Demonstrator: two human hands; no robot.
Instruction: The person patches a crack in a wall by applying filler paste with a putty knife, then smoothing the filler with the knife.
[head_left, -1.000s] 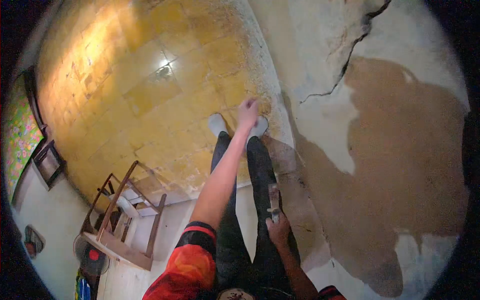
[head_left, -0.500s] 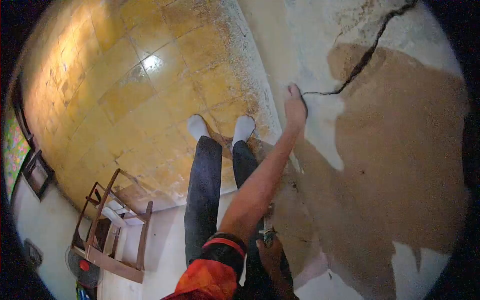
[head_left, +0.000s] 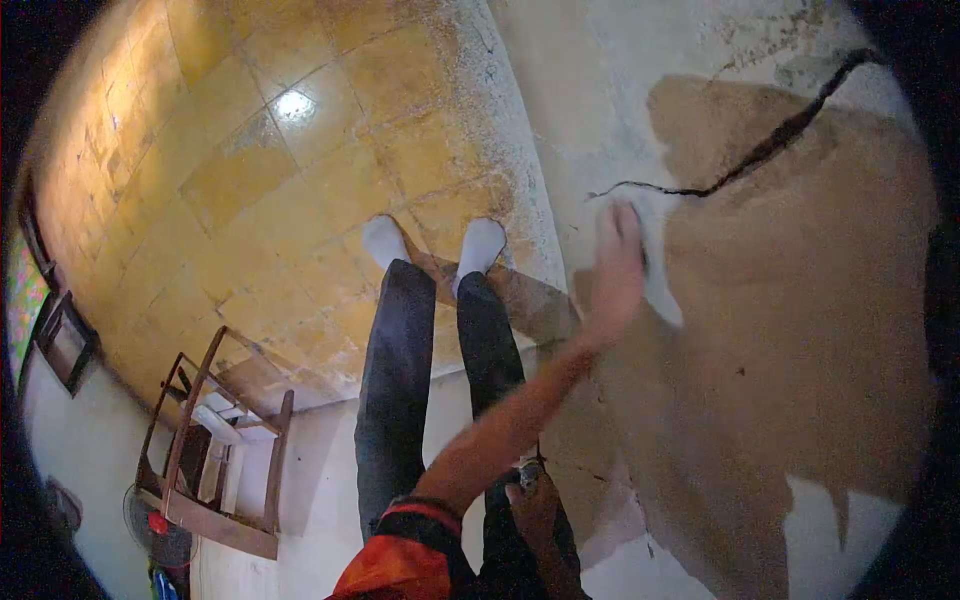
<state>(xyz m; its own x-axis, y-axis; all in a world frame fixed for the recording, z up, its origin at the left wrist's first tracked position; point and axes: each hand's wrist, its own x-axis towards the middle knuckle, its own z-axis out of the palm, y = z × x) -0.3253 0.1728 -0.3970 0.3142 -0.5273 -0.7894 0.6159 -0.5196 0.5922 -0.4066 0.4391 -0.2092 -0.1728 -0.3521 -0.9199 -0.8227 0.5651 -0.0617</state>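
Observation:
My left hand [head_left: 622, 250], on the arm with the red and black sleeve, reaches across to the stained wall just below a thin crack [head_left: 660, 188]. Its fingers are blurred but look stretched out, with nothing visible in them. Whether they touch the wall is unclear. Low by my dark-trousered thigh, my right hand [head_left: 537, 500] is closed around a small object [head_left: 528, 468] with a pale, metallic-looking part. Most of that object is hidden by the fingers and shade.
Two feet in light socks stand on yellow floor tiles [head_left: 240, 190] beside the wall base. At lower left are a wooden frame-like piece of furniture [head_left: 225, 530], a fan [head_left: 155, 535] and a dark frame [head_left: 68, 343]. A wide brown patch and shadows mark the wall.
My left hand has moved right and slightly down from the crack's thin end, and its fingers are now more blurred. My right hand stays low, with less of its object showing. The view has shifted slightly.

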